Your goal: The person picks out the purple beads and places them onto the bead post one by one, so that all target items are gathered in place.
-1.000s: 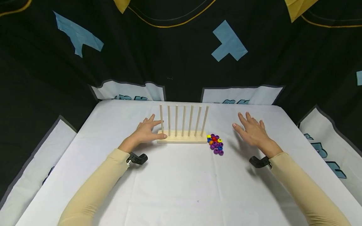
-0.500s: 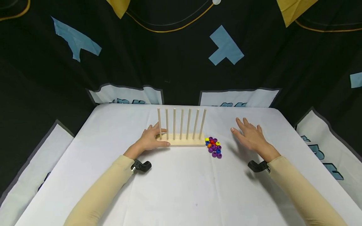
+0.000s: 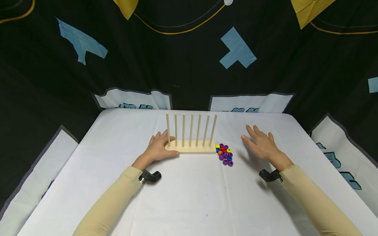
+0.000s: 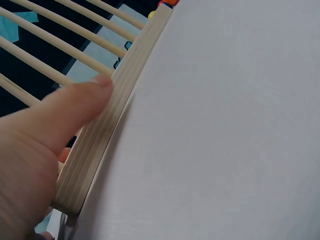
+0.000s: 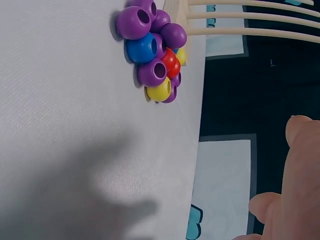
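Note:
A pale wooden peg rack (image 3: 192,149) with a row of several upright dowels stands on the white table. My left hand (image 3: 158,147) grips its left end, the thumb along the front of the base and the fingers reaching behind. In the left wrist view the thumb (image 4: 75,107) lies over the base (image 4: 117,95), and a fingertip shows behind it. Against the rack's right end lies a cluster of beads (image 3: 225,154), purple, blue, yellow, red and orange, their holes plain in the right wrist view. My right hand (image 3: 261,144) hovers right of the beads, fingers spread, holding nothing.
The white cloth-covered table (image 3: 189,196) extends toward me and to both sides. A black curtain (image 3: 183,65) with blue and yellow shapes hangs behind its far edge. Each wrist wears a black camera mount (image 3: 150,176).
My left hand has moved slightly right and closed on the rack's left end. The right hand stays almost in place, and the beads lie as before.

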`<action>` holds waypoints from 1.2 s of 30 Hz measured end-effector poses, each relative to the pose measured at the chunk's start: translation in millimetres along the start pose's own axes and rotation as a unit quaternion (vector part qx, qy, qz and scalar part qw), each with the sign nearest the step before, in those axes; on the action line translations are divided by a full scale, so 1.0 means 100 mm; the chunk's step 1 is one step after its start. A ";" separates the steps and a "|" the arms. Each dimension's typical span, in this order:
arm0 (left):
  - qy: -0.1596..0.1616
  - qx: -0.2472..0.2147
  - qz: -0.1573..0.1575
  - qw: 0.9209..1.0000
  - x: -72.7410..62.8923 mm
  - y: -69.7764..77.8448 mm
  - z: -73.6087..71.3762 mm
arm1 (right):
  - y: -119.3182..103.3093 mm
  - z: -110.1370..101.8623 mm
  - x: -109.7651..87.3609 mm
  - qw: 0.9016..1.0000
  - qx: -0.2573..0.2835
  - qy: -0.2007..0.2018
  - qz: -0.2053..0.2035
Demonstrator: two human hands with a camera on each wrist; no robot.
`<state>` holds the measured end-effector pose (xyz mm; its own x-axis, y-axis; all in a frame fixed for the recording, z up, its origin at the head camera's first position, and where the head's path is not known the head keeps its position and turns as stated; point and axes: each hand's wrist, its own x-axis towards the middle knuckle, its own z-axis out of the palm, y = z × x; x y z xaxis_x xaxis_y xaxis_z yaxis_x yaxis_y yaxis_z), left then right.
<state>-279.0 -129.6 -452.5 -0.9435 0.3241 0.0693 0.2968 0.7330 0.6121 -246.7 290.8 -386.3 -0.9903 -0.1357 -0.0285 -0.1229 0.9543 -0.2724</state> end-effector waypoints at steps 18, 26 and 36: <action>-0.003 0.068 0.019 0.998 0.01 -0.01 0.05 | 0.01 0.01 -0.06 1.000 -0.006 -0.007 -0.001; -0.013 0.077 0.023 0.997 0.00 0.02 0.02 | 0.02 0.01 -0.08 1.000 -0.005 -0.010 -0.002; -0.009 0.082 0.033 0.996 0.03 -0.02 0.05 | 0.02 0.04 -0.07 1.000 0.011 -0.002 -0.016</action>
<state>-281.1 -126.9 -457.4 -0.9190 0.3842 0.0889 0.3788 0.7975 0.4695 -240.0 292.4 -390.0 -0.9856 -0.1672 -0.0239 -0.1529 0.9434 -0.2944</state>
